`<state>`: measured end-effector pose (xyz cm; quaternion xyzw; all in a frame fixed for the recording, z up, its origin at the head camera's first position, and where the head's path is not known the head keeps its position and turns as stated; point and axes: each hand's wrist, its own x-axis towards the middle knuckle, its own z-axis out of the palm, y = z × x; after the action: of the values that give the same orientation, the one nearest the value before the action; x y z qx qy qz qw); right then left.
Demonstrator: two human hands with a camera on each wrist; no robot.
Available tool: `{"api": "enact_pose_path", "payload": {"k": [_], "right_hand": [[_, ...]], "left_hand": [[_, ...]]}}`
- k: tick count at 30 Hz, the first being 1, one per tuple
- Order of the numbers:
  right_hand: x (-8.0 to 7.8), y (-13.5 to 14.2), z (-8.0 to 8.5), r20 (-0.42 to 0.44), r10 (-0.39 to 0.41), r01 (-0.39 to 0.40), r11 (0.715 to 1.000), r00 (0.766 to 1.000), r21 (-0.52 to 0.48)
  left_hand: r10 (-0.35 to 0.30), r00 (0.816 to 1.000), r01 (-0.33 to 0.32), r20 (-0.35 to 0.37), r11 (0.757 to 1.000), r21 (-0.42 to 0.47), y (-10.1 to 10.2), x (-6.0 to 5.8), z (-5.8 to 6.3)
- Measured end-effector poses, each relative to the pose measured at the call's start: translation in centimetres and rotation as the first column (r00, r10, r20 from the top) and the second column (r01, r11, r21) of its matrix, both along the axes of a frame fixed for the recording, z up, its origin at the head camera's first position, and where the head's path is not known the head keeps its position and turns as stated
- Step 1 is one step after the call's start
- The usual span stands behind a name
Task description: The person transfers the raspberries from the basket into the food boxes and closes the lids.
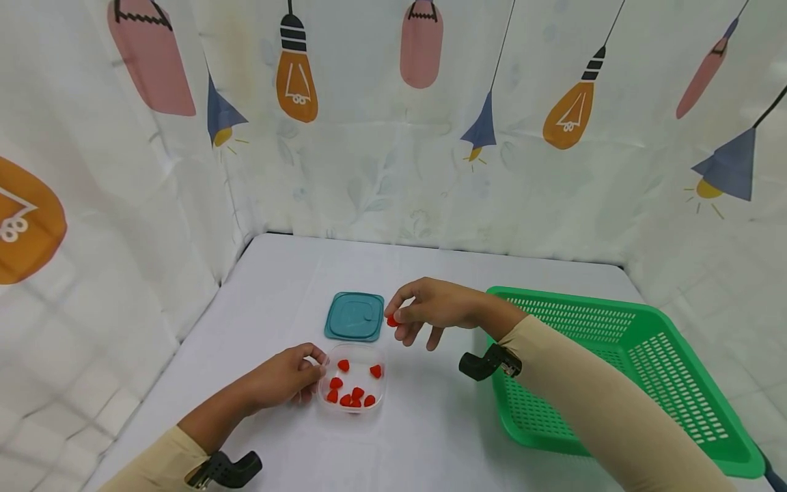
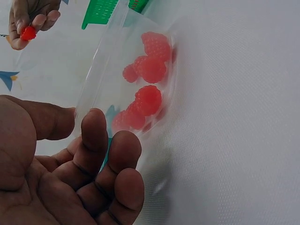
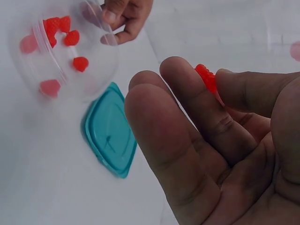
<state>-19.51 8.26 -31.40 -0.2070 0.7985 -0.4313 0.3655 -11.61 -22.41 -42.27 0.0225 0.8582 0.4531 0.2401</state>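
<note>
My left hand (image 1: 285, 372) pinches the left rim of a clear plastic container (image 1: 359, 377) between thumb and forefinger. Several red toy raspberries (image 2: 149, 99) lie inside the container, which stands on the white tabletop. Above and to the right of it, my right hand (image 1: 433, 304) is raised over the table. Another raspberry (image 3: 206, 78) is pinched between the right thumb and forefinger, while the other fingers stay loosely extended. A flat teal lid (image 1: 354, 316) lies just behind the container, apart from both hands.
On the right of the table sits a large green slatted basket (image 1: 572, 301), partly hidden beneath the right forearm. White curtains (image 1: 393, 184) printed with lamps and bulbs enclose the table at the back and sides.
</note>
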Motion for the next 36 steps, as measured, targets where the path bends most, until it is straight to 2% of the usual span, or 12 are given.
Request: {"api": "enact_pose_path", "payload": {"k": [6, 14, 22, 36], "right_hand": [[0.9, -1.3, -0.6, 0.007, 0.046, -0.046, 0.999, 0.999, 0.0], [1.9, -2.3, -0.6, 0.016, 0.102, -0.102, 0.995, 0.995, 0.011], [1.5, -0.8, -0.4, -0.007, 0.019, -0.018, 0.997, 1.0, 0.073], [0.8, 5.3, -0.5, -0.021, -0.083, 0.084, 0.995, 0.996, 0.061]], "left_hand": [[0.005, 1.0, -0.005, 0.004, 1.0, -0.001, -0.1, 0.0, -0.1], [-0.02, 1.0, 0.02, -0.003, 1.0, 0.014, -0.2, 0.0, 0.0], [-0.014, 1.0, 0.014, 0.001, 1.0, 0.021, -0.2, 0.0, 0.0], [-0.016, 1.0, 0.016, 0.0, 1.0, 0.016, -0.1, 0.1, 0.1]]}}
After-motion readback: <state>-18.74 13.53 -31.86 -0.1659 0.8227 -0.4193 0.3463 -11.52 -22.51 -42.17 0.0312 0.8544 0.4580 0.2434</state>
